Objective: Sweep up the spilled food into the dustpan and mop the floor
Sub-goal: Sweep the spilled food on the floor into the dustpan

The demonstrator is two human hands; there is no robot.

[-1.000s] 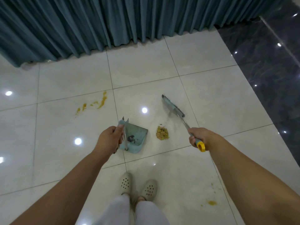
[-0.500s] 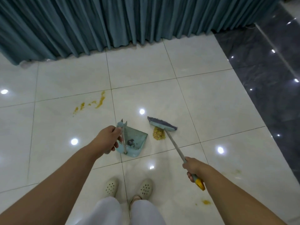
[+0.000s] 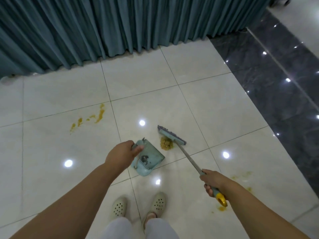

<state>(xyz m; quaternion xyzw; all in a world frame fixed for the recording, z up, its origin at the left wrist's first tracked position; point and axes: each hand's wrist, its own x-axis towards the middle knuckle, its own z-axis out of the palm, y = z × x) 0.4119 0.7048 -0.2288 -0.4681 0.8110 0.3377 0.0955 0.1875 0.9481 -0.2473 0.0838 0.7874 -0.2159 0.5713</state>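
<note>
A small pile of yellow-brown spilled food (image 3: 166, 143) lies on the white tiled floor. The teal broom head (image 3: 171, 135) rests on the floor against the pile's far right side. My right hand (image 3: 211, 180) grips the broom's handle near its yellow end (image 3: 221, 199). A light blue dustpan (image 3: 148, 158) sits on the floor just left of the pile, its open edge facing it, with a dark bit of dirt inside. My left hand (image 3: 122, 154) holds the dustpan's handle.
Orange sauce smears (image 3: 89, 119) mark the tile at the left, and smaller yellow spots (image 3: 221, 208) lie at the right by my forearm. A teal curtain (image 3: 120, 26) hangs along the far side. Dark marble flooring (image 3: 283, 87) runs at the right. My feet (image 3: 139, 204) stand below.
The broom head came down from the far right onto the floor behind the food pile and has shifted slightly right. My right hand dropped lower and nearer. The dustpan stays put.
</note>
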